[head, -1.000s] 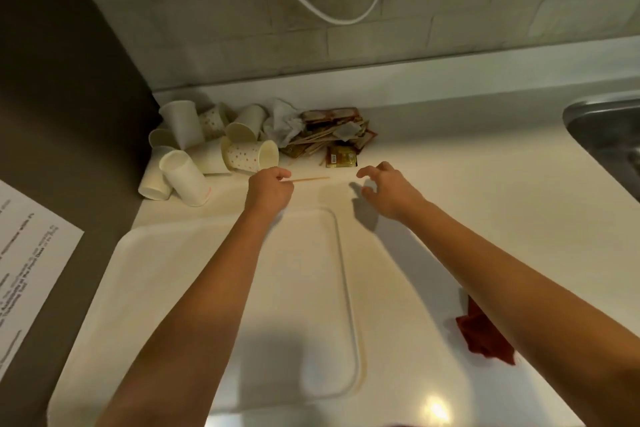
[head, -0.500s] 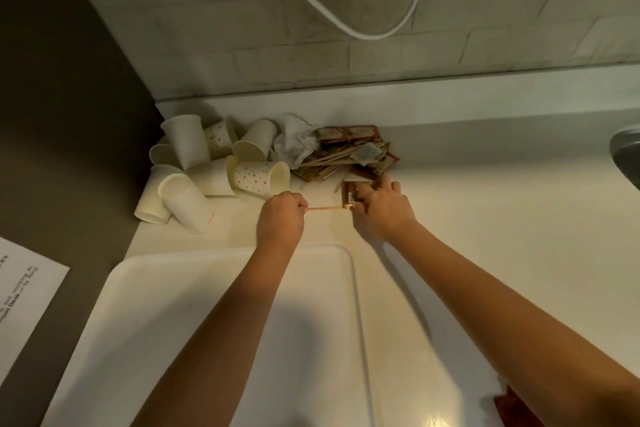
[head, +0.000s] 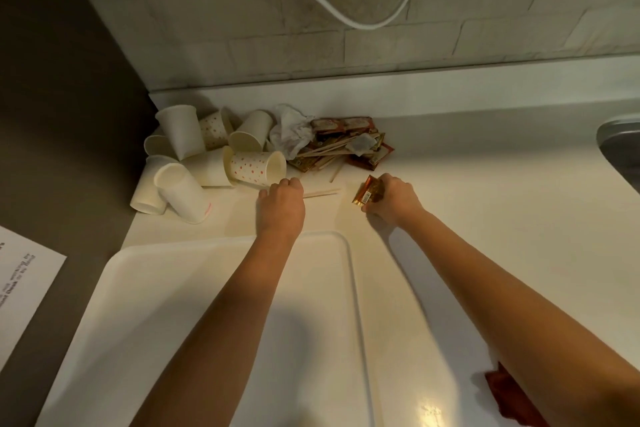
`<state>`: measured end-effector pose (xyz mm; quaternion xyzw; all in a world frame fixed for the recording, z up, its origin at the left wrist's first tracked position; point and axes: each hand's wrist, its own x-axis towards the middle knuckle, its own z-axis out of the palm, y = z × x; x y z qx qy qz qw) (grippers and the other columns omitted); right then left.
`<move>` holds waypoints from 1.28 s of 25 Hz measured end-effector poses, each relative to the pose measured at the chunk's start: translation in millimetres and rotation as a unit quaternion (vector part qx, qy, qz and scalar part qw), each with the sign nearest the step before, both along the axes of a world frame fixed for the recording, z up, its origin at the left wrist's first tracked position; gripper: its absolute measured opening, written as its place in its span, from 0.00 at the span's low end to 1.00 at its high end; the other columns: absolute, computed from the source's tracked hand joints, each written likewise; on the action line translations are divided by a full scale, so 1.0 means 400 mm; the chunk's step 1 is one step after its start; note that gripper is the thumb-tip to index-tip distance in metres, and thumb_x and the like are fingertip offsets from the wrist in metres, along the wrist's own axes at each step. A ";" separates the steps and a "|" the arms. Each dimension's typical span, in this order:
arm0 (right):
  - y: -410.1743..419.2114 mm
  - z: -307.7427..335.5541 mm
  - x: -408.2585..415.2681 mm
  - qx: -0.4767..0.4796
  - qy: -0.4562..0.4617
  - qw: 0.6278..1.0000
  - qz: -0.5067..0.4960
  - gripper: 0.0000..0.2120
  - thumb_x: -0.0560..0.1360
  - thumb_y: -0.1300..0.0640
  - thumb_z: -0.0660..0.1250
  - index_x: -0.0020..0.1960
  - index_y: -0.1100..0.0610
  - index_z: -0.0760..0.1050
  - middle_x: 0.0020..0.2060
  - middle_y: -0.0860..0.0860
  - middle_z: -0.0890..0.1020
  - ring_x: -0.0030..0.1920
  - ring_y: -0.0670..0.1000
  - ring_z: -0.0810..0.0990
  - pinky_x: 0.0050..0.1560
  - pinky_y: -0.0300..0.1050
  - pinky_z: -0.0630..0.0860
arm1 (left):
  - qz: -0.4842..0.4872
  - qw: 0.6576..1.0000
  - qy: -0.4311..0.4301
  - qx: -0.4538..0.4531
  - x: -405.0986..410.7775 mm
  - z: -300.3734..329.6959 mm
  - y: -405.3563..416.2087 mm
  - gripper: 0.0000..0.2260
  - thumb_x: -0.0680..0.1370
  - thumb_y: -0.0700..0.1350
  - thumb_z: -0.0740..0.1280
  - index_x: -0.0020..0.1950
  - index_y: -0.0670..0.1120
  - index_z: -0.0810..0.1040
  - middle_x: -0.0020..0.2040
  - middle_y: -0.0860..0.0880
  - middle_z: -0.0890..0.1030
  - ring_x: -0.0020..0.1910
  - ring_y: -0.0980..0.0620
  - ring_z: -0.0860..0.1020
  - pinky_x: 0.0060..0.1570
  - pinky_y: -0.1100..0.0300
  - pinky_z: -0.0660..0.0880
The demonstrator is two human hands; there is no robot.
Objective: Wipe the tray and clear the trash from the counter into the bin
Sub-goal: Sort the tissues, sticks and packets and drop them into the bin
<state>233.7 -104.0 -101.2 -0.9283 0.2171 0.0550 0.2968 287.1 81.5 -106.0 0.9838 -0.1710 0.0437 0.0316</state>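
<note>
A white tray lies on the counter in front of me. Beyond it sits a trash pile: several paper cups, a crumpled tissue, and brown sachets with wooden stirrers. My left hand pinches the end of a wooden stirrer that points right. My right hand grips a brown-and-gold sachet just off the counter, right of the stirrer.
A red cloth lies on the counter at lower right, partly under my right arm. A steel sink edge shows at far right. A dark wall with a printed paper bounds the left. A white cable hangs on the tiled wall.
My right hand reached the loose sachet, closed on it and pulled it back to the right. My left hand kept holding the stirrer. The camera tilted toward the pile.
</note>
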 end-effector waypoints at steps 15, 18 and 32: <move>-0.033 0.132 -0.480 0.084 -0.214 0.961 -0.154 0.14 0.73 0.67 0.61 0.56 0.59 0.76 0.46 0.53 0.77 0.46 0.52 0.75 0.38 0.31 0.67 | -0.031 0.784 0.397 -0.476 -0.415 0.173 -0.153 0.14 0.76 0.33 0.58 0.45 0.52 0.75 0.40 0.53 0.79 0.35 0.56 0.75 0.35 0.62 0.73; -0.065 0.147 -0.589 0.068 -0.227 0.956 -0.174 0.15 0.71 0.69 0.60 0.55 0.60 0.77 0.43 0.51 0.77 0.44 0.50 0.74 0.35 0.22 0.65 | -0.073 0.764 0.426 -0.480 -0.528 0.168 -0.192 0.15 0.76 0.32 0.58 0.44 0.52 0.74 0.39 0.52 0.78 0.33 0.56 0.75 0.33 0.62 0.73; -0.410 0.133 -1.198 0.154 -0.257 0.867 -0.398 0.17 0.73 0.66 0.60 0.53 0.48 0.78 0.47 0.48 0.81 0.48 0.47 0.80 0.47 0.41 0.78 | -0.187 0.722 0.557 -0.365 -1.071 0.081 -0.466 0.11 0.77 0.32 0.62 0.44 0.48 0.77 0.37 0.55 0.81 0.28 0.66 0.75 0.29 0.75 0.68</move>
